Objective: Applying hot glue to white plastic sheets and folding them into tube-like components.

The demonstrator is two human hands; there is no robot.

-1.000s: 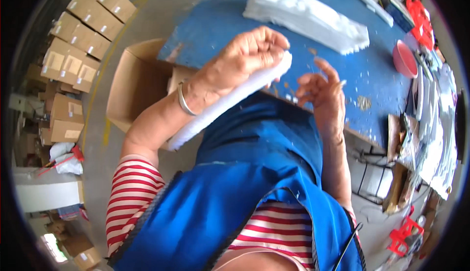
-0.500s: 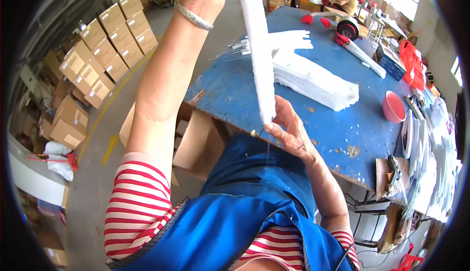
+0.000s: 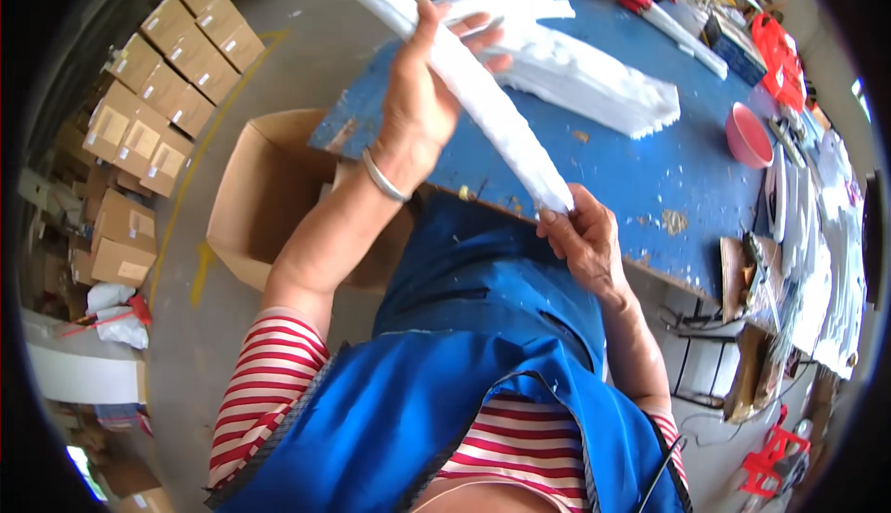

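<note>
Both hands lower on foam strip now

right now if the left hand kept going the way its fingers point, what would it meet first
Probably the white foam pile on the blue table. The left hand grips the foam strip, its fingers pointing up and right toward the pile. Depth is unclear, so it might pass above.

An open brown cardboard box stood on the floor to my left. Beyond it, sealed brown cartons with pale labels lay in rows.
</note>
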